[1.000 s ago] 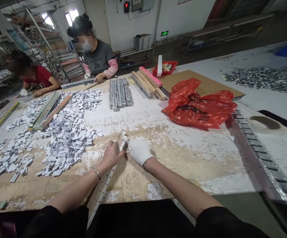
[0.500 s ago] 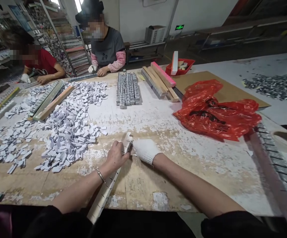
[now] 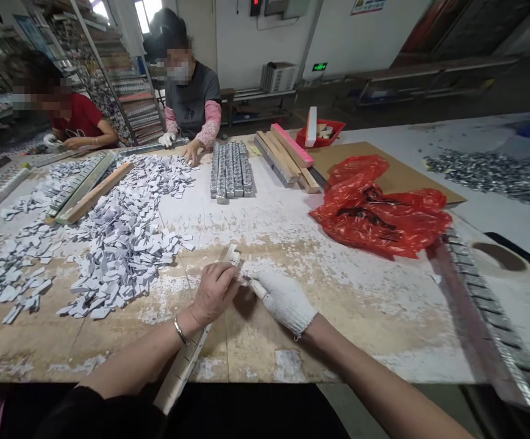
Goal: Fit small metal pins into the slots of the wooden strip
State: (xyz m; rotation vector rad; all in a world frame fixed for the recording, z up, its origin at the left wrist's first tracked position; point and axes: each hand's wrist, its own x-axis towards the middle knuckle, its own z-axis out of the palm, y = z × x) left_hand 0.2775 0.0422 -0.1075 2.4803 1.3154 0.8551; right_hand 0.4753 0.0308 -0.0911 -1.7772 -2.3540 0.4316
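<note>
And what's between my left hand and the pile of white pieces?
In the head view, only bare, flaking tabletop lies between your left hand and the white pile.

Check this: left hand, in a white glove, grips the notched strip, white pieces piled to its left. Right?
No: in the head view, the left hand is bare; the right hand wears the white glove. The left hand does grip the notched strip, with white pieces piled to its left.

The worn table (image 3: 338, 329) is holding loose white bits (image 3: 118, 247), a red bag (image 3: 383, 213) and silver bars (image 3: 231, 171), maybe wrapped in foil.
</note>
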